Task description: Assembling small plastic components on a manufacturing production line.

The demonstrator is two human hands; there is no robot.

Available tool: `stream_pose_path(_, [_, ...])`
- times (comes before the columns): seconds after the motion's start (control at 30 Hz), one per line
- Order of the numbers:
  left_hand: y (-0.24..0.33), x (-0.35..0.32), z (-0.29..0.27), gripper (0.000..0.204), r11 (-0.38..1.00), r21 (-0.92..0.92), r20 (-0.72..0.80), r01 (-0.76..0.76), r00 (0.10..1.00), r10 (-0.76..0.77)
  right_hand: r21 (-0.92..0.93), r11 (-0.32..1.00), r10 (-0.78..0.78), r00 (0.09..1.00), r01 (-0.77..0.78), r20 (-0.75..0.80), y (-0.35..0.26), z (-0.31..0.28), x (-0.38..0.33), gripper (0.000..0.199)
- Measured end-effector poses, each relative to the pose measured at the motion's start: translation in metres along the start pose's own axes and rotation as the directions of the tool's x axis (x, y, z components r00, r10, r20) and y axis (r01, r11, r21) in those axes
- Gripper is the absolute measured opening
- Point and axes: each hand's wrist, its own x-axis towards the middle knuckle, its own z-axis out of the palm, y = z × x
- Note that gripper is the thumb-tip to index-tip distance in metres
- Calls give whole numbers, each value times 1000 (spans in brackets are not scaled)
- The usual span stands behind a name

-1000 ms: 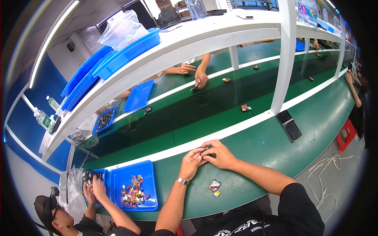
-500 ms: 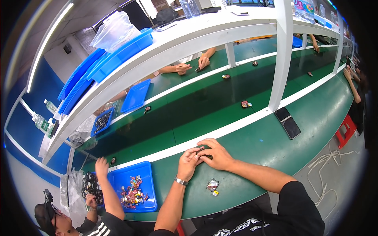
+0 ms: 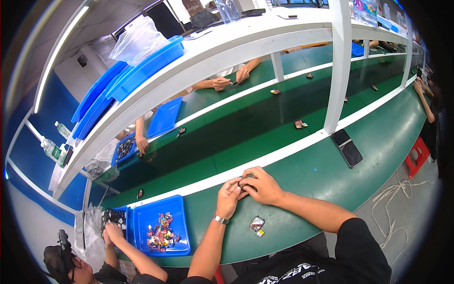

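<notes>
Pinching a small dark part [image 3: 244, 184] between both hands: left hand [image 3: 230, 195] and right hand [image 3: 263, 184] fingertips meet on it above the green bench [image 3: 312, 175]; exact grip probably thumb-forefinger, too small to tell.

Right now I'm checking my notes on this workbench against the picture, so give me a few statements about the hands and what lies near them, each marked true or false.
1. Both hands, left hand and right hand, meet on one small dark part. True.
2. The left wrist is bare. False: it wears a watch.
3. A small wrapped item lies on the bench near the forearms. True.
4. The blue tray of coloured pieces is at the right. False: it is at the left.
5. A dark phone lies at the right. True.
</notes>
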Motion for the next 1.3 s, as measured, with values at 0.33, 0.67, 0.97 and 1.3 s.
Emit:
stream_pose_path(0.33, [4,0,4,30,998,-53,-20,24,999,-26,-207,965,-173,984,160,-45,-1,1,1,18])
stream_pose_path(0.67, [2,0,4,29,999,-30,-38,11,999,-12,-305,937,-185,982,168,-27,2,6,-2,14])
stream_pose_path(0.97, [2,-1,10,25,997,72,-119,-9,993,18,-235,964,-148,985,124,-86,-7,5,4,21])
stream_pose_path(1.3, [-2,0,16,25,965,252,-152,-75,982,116,272,916,310,951,-295,-15,0,10,1,16])
